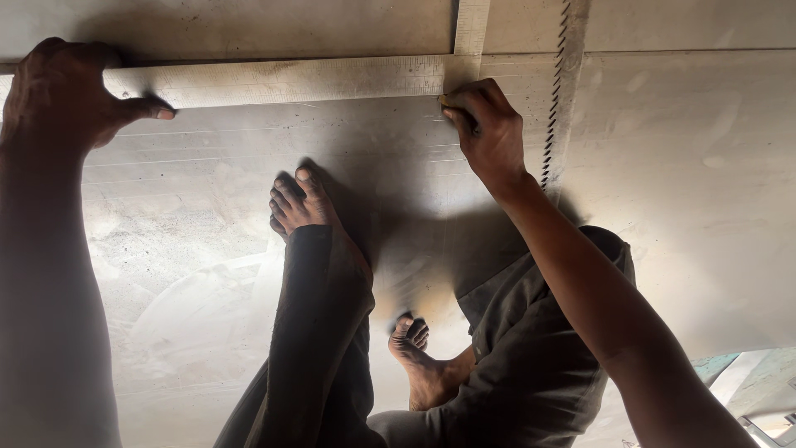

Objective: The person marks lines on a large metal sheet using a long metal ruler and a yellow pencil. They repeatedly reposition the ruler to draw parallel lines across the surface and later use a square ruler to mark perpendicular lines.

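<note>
A large grey metal sheet [680,191] lies flat under me. Across its far part rests a long metal straightedge [282,80], part of an L-shaped square whose other arm [471,25] runs away from me. My left hand [66,95] presses down on the straightedge's left end, thumb out along its near edge. My right hand [489,133] grips a small pencil-like marker [452,106] with its tip against the straightedge's near edge. My bare feet [303,203] stand on the sheet.
A row of small slanted punched slots [554,99] runs down the sheet just right of my right hand. My second foot [419,361] and dark trouser legs [319,332] fill the near middle. At bottom right the sheet's edge meets pale debris [763,390].
</note>
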### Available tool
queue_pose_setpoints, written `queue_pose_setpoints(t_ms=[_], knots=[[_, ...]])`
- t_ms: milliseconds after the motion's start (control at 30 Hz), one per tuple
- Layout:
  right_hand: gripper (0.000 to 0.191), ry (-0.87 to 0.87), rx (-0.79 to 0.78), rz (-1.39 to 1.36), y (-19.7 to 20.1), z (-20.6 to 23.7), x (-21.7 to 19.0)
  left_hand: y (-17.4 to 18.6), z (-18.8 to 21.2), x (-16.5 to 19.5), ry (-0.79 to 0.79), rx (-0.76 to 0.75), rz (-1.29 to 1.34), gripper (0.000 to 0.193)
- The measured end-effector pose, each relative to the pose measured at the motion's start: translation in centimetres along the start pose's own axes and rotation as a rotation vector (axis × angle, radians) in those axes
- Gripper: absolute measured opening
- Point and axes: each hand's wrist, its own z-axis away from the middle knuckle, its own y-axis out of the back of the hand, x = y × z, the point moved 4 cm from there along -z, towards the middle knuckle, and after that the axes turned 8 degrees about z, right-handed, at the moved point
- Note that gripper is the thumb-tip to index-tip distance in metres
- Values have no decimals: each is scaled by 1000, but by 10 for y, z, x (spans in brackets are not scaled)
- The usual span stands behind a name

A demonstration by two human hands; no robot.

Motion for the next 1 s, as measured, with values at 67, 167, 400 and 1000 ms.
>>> queue_pose_setpoints(t_ms=[67, 167, 400, 1000], knots=[[10, -30, -102, 98, -4, -4, 3, -4, 0, -5, 113, -75, 63, 74], [9, -244, -283, 141, -10, 1, 6, -4, -2, -4, 75, -40, -58, 83], [17, -294, -799, 189, -24, 37, -15, -5, -8, -3, 110, -70, -46, 92], [20, 65, -33, 9, -16, -7, -28, -6, 3, -4, 89, -16, 64, 80]])
